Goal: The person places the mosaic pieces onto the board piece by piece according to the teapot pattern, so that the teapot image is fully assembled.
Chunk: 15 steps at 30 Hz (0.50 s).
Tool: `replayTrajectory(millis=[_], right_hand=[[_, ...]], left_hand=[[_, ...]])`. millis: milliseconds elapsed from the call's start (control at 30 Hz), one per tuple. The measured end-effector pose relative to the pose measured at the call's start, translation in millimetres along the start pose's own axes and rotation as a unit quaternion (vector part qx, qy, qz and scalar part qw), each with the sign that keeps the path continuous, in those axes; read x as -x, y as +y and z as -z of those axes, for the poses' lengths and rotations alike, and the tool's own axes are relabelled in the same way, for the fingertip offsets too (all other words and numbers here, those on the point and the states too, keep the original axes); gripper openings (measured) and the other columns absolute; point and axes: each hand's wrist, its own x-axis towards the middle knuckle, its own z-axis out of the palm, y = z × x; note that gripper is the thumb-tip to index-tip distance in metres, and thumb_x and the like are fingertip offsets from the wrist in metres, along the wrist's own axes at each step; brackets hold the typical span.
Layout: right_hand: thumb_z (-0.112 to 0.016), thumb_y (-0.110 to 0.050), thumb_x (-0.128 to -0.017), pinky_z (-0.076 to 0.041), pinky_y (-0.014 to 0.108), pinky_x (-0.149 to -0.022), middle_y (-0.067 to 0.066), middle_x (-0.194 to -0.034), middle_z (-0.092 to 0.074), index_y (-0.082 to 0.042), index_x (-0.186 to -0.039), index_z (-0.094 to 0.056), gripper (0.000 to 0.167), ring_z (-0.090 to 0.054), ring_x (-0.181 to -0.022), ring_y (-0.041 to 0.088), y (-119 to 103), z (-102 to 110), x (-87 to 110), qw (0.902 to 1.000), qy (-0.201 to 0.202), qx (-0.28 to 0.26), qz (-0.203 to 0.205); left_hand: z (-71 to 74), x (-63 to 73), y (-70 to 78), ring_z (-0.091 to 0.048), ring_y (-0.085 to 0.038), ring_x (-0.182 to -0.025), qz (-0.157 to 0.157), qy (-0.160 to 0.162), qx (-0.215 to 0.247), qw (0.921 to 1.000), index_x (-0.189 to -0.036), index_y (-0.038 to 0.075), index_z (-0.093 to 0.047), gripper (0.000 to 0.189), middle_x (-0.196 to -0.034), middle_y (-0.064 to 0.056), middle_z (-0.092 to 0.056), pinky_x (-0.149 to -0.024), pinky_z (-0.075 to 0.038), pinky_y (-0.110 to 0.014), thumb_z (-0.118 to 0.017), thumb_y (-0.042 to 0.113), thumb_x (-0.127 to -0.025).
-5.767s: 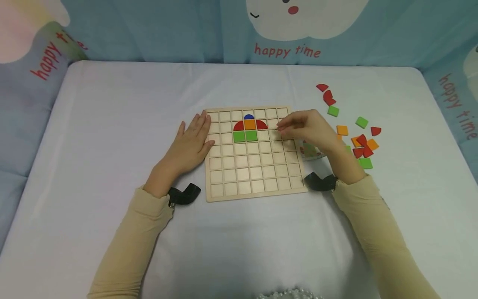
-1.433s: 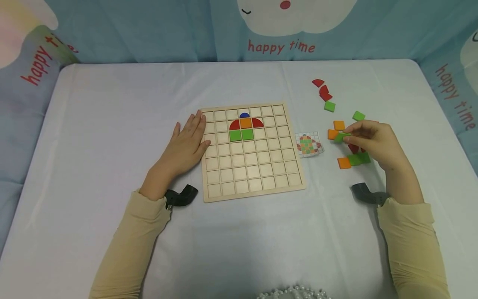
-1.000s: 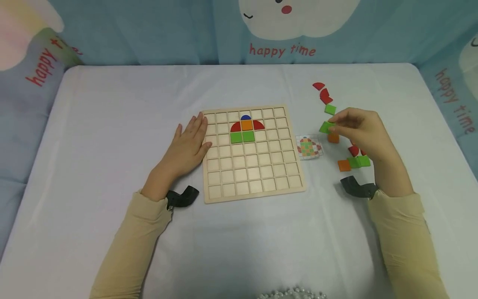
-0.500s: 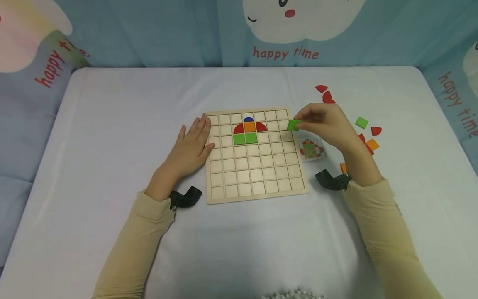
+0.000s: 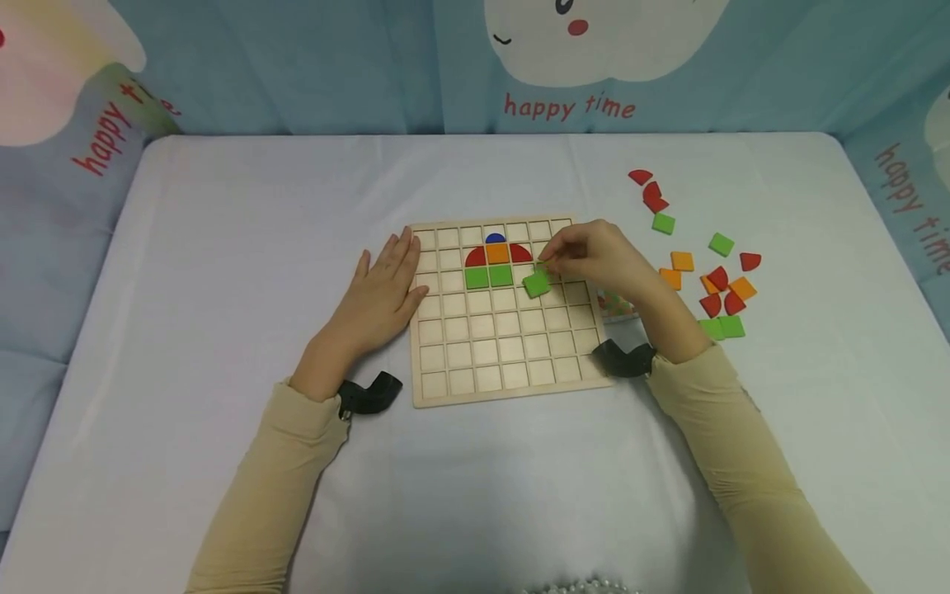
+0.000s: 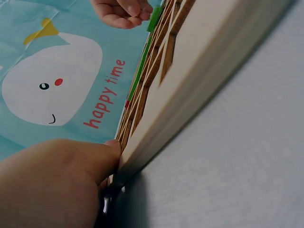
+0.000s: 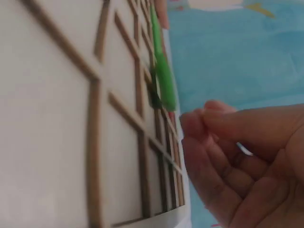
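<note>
Wooden grid board, a single one, is lying near the centre of the frame on one white bench, showing its cells in seven rows and seven columns. Two hands are attending it. The left hand is resting on the board's left edge, its fingers straight and holding nothing. The right hand is hovering over the board's upper right part, its fingers drawn narrow. Two black curved pieces are jutting out, one at each wrist. One printed card is lying at the board's right edge, partly hidden by the right arm.

Among the squares, one skewed green square is showing over the board just beside the right fingertips; the views are disagreeing about a gap, so whether the fingers are holding it cannot be told. Two seated green squares and one seated orange square are filling cells at the board's upper middle. Four loose green squares and four loose orange squares are lying visible at the right of the frame.

Among the rounded pieces, seven loose red pieces are scattering there too, while two seated red pieces are flanking the orange square and one blue half-round is topping it.
</note>
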Motion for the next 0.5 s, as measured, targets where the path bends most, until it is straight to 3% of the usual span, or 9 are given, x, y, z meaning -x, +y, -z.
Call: replayTrajectory(millis=[100,300,500], right_hand=[[-0.062,0.002,-0.088,-0.047,0.018,-0.071,0.011,-0.094,-0.068,0.001,-0.094,-0.07,0.01,-0.061,-0.082,0.018,1.5,-1.1,-0.6,0.9998,-0.001,0.002,-0.019],[-0.07,0.001,-0.082,-0.048,0.022,-0.071,0.01,-0.089,-0.068,0.0,-0.096,-0.07,0.014,-0.062,-0.08,0.019,1.6,-3.6,-2.4,0.9985,-0.045,0.003,-0.032],[-0.074,-0.001,-0.08,-0.048,0.023,-0.071,0.009,-0.088,-0.068,-0.001,-0.096,-0.071,0.017,-0.061,-0.078,0.018,2.3,-9.0,-3.0,0.9988,-0.031,0.017,-0.034]], left_hand=[[-0.5,-0.2,-0.2,0.003,-0.027,-0.144,0.0,-0.001,-0.003,1.0,-0.15,0.001,-0.003,0.066,-0.157,-0.012,0.004,-0.112,0.005,-0.051,-0.033,0.034,-0.103],[-0.9,-0.9,-1.6,0.004,-0.027,-0.144,-0.001,0.0,-0.001,1.0,-0.15,0.001,-0.002,0.066,-0.157,-0.012,0.005,-0.112,0.005,-0.051,-0.033,0.034,-0.103],[-1.1,-1.1,-1.7,0.004,-0.026,-0.144,-0.001,0.0,-0.001,1.0,-0.15,0.001,-0.002,0.066,-0.157,-0.011,0.005,-0.112,0.005,-0.05,-0.033,0.035,-0.103]])
